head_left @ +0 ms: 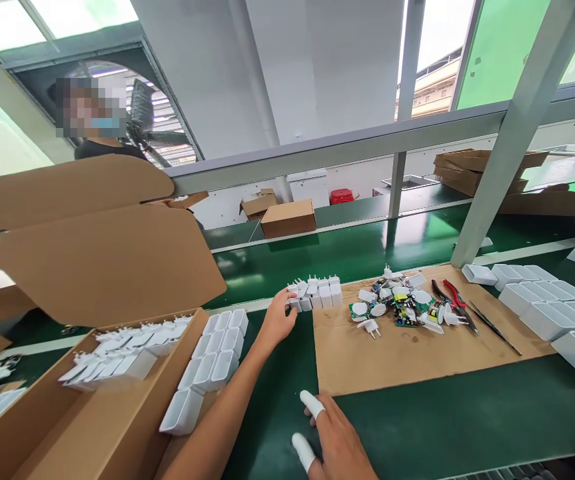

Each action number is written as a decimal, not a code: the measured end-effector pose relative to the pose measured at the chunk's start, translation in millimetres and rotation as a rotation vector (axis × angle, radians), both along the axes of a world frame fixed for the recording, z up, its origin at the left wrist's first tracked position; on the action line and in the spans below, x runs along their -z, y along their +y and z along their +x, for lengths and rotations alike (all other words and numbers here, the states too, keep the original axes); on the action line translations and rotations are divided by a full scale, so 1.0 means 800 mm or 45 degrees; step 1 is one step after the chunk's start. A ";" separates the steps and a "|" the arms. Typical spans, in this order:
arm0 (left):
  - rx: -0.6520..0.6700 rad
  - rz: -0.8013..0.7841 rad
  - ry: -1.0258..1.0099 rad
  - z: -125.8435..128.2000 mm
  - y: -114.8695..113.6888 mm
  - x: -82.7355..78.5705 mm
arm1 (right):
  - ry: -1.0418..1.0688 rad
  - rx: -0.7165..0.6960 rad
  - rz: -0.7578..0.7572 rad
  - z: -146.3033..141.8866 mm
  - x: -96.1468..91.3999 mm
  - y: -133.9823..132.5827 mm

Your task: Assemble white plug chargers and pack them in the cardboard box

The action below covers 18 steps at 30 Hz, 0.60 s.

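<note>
My left hand [278, 319] reaches forward to the left end of a double row of white plug adapters [323, 293], whose pins point up. Its thumb and fingers are closed around the end adapter, which they partly cover. Lower down, my right hand [334, 437] is over the green work surface, holding nothing. White finger cots cover its thumb and index finger, which are spread apart. To its upper right, a cardboard sheet [367, 367] carries a pile of circuit boards and white plug parts [400, 300].
Red-handled pliers [457, 298], black-handled cutters [440, 291] and tweezers [496, 328] lie right of the pile. White housings [550, 300] stand far right, others [220, 347] at left. An open carton [132, 427] holds white adapters. A metal post [512, 133] slants at right. A masked person stands behind.
</note>
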<state>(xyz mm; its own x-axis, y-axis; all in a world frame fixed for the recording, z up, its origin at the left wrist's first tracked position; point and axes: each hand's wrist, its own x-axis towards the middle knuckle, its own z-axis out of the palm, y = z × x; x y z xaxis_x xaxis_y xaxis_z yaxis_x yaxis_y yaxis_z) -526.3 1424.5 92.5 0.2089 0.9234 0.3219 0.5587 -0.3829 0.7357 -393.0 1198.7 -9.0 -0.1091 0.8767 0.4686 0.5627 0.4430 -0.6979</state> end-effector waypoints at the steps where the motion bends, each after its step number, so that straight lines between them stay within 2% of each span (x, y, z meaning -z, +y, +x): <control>1: 0.002 0.015 0.003 -0.005 -0.011 -0.009 | -0.011 0.004 -0.005 -0.001 0.001 0.000; 5: -0.071 0.202 0.035 -0.045 -0.069 -0.061 | -0.104 0.065 -0.044 -0.009 0.001 -0.004; 8: -0.261 0.454 0.087 -0.091 -0.112 -0.102 | -0.177 -0.014 -0.028 -0.006 -0.007 -0.005; 10: -0.399 0.591 0.175 -0.124 -0.134 -0.113 | -0.220 -0.077 0.027 0.001 -0.015 -0.004; 11: -0.444 0.642 0.244 -0.141 -0.143 -0.111 | -0.231 -0.095 0.063 0.004 -0.018 -0.003; 13: -0.460 0.692 0.416 -0.170 -0.156 -0.094 | -0.233 -0.104 0.118 0.008 -0.023 -0.001; 16: -0.374 0.625 0.724 -0.200 -0.166 -0.049 | -0.242 -0.116 0.142 0.010 -0.028 0.000; 18: -0.346 0.539 0.906 -0.206 -0.169 -0.022 | -0.273 -0.137 0.136 0.010 -0.032 0.000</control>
